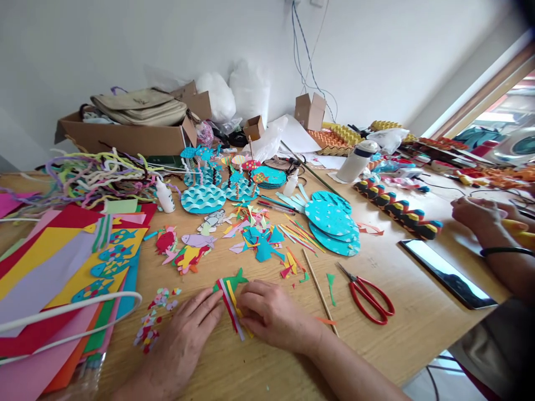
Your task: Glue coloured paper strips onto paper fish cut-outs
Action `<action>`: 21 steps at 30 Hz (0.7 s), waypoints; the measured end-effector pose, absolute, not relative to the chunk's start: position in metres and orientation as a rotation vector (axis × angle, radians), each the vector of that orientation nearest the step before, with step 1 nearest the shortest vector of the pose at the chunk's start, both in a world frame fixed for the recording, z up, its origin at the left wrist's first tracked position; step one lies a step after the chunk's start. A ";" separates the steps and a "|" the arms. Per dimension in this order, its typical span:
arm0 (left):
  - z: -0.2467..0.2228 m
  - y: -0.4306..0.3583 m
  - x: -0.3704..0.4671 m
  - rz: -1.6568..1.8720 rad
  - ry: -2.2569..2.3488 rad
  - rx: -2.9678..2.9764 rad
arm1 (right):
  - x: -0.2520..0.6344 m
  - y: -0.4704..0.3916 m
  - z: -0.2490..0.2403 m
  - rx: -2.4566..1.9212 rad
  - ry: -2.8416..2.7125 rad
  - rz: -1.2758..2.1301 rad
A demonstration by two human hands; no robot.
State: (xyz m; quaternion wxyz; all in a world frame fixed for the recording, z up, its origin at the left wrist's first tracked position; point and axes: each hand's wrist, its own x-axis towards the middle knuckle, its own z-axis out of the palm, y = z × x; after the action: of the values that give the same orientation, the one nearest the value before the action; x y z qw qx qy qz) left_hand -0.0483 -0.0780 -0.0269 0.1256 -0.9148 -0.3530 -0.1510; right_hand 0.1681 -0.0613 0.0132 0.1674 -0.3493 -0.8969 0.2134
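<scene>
Bright, even daylight fills the room, seemingly from the wood-framed glass window (507, 108) at the far right, where the view outside is pale and washed out. The plain white wall (167, 39) looks greyer toward the left. A soft sheen lies on the light-brown wood-grain bench (376, 348), and the flat black rectangular glossy-screened device (449, 273) mirrors white glare beside a dark reflection. Shadows under the bare left hand (190, 328) and bare right hand (270, 312) are faint. Wide-angle distortion stretches the borders; the upper right corner is blurred black. Central details are reasonably sharp, distant clutter softer.
</scene>
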 end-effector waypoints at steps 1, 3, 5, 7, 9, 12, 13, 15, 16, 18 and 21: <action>-0.027 -0.078 -0.049 -0.428 -1.026 -2.675 | 0.170 -0.062 0.015 -0.963 -2.562 0.641; -0.028 -0.079 -0.049 -0.401 -1.038 -2.701 | 0.173 -0.063 0.017 -0.922 -2.593 0.681; -0.028 -0.080 -0.048 -0.366 -1.071 -2.727 | 0.174 -0.064 0.018 -0.891 -2.638 0.687; -0.027 -0.081 -0.048 -0.333 -1.105 -2.745 | 0.174 -0.065 0.017 -0.870 -2.681 0.672; -0.026 -0.081 -0.047 -0.309 -1.116 -2.761 | 0.173 -0.066 0.016 -0.874 -2.707 0.642; -0.025 -0.081 -0.046 -0.308 -1.109 -2.773 | 0.170 -0.068 0.014 -0.898 -2.725 0.588; -0.025 -0.081 -0.046 -0.311 -1.112 -2.773 | 0.169 -0.068 0.014 -0.906 -2.728 0.571; -0.025 -0.081 -0.046 -0.319 -1.121 -2.769 | 0.167 -0.070 0.013 -0.915 -2.729 0.538; -0.026 -0.081 -0.046 -0.327 -1.123 -2.766 | 0.166 -0.070 0.012 -0.917 -2.728 0.521; -0.026 -0.081 -0.046 -0.338 -1.125 -2.763 | 0.165 -0.071 0.011 -0.913 -2.726 0.483; -0.026 -0.081 -0.046 -0.351 -1.120 -2.770 | 0.163 -0.071 0.008 -0.904 -2.730 0.413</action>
State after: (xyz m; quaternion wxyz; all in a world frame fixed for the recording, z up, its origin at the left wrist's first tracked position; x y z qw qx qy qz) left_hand -0.0458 -0.0806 -0.0262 0.0664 -0.9187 -0.3716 -0.1164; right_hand 0.1634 -0.0712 0.0082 0.1178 -0.3089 -0.9331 0.1413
